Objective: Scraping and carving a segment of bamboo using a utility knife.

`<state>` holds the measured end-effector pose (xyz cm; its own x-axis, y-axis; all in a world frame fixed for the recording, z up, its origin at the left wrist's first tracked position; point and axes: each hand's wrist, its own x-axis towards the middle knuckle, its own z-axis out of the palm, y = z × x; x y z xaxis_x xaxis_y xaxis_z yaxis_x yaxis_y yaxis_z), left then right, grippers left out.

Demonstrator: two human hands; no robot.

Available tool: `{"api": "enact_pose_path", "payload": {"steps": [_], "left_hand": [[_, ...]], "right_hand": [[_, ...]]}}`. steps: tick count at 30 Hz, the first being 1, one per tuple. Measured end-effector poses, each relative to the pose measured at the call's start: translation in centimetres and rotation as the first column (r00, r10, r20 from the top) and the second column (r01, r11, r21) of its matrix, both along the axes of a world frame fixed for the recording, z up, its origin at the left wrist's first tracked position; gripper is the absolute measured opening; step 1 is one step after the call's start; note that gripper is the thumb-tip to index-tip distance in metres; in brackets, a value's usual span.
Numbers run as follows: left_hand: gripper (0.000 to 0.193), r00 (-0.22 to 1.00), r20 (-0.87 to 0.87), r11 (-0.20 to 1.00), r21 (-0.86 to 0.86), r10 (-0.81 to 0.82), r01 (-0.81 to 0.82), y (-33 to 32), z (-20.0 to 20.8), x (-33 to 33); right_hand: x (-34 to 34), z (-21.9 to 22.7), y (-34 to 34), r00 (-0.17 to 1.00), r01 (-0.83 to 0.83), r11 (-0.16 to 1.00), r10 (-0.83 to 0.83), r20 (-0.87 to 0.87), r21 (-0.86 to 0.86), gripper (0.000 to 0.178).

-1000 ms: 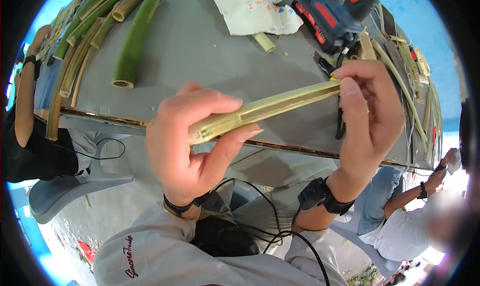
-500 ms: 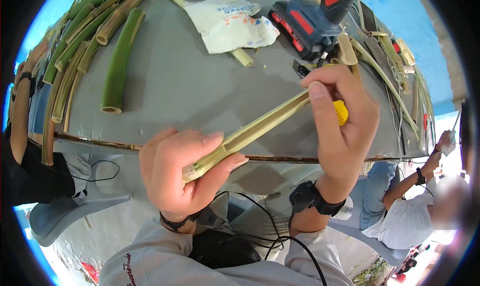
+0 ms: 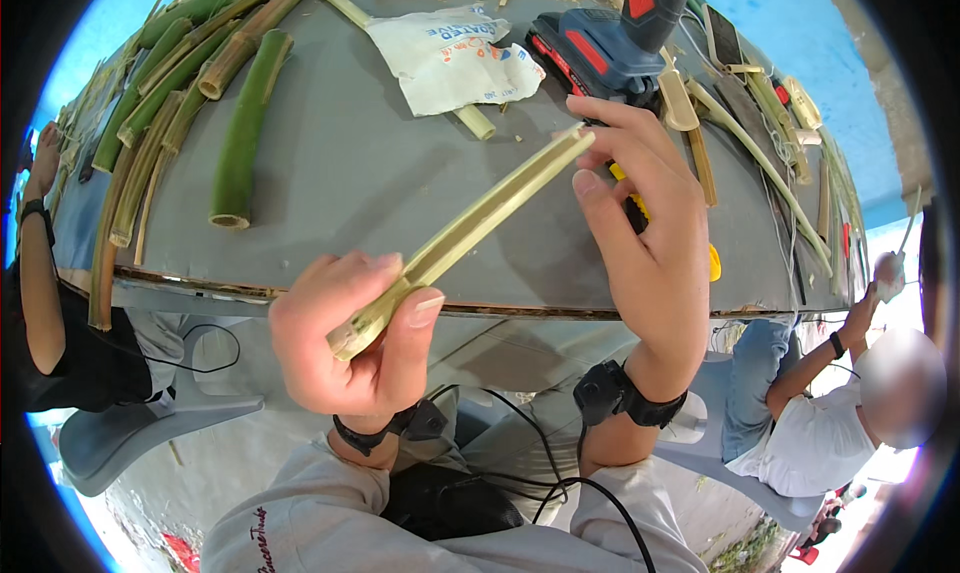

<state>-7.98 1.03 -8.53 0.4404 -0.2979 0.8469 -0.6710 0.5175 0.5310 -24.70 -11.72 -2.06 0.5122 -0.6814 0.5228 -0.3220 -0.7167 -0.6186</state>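
Shifted over the last half second: right hand has spread, its thumb gone from the far end of the split bamboo strip, and the strip has swung to a steeper slant. Left hand is closed round the near end, thumb on one side, curled fingers on the other. Right hand is about half open, fingertips beside and behind the tip; whether they touch it I cannot tell. I have the strip in the air, crossing above the near edge of the table, grooved face showing.

Under my right hand: a black-and-yellow object, mostly covered. Toward the far edge: a torn white paper bag, a bamboo piece poking from under it; right of that, a dark blue and red power tool. Left of centre, a thick green bamboo length. Bamboo poles crowd the left edge, one jutting past the near left corner. Beyond the near right corner: a co-worker in a white shirt.
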Motion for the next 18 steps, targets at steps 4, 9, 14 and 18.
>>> {"api": "enact_pose_path", "payload": {"steps": [4, 9, 14, 18], "left_hand": [[0.032, 0.997, 0.072, 0.998, -0.044, -0.032, 0.035, -0.1, -0.1, 0.7], [0.033, 0.992, 0.001, 0.986, -0.112, -0.124, 0.123, 0.3, 0.0, 1.1], [0.037, 0.928, -0.299, 0.946, -0.294, -0.224, 0.134, 1.3, -0.2, 0.6], [0.034, 0.927, -0.237, 0.946, -0.213, -0.292, 0.243, 1.9, -0.5, 1.1]], "right_hand": [[0.1, 0.6, 0.4, 0.995, -0.002, 1.000, 0.005, -0.100, 0.030, 0.026], [1.7, 1.2, 0.6, 0.974, -0.125, 0.969, 0.079, -0.214, -0.213, 0.042], [4.1, 0.2, 0.4, 0.925, -0.219, 0.950, 0.129, -0.358, -0.223, 0.047], [4.8, -0.3, 0.1, 0.936, -0.151, 0.950, 0.048, -0.350, -0.273, 0.048]]}}
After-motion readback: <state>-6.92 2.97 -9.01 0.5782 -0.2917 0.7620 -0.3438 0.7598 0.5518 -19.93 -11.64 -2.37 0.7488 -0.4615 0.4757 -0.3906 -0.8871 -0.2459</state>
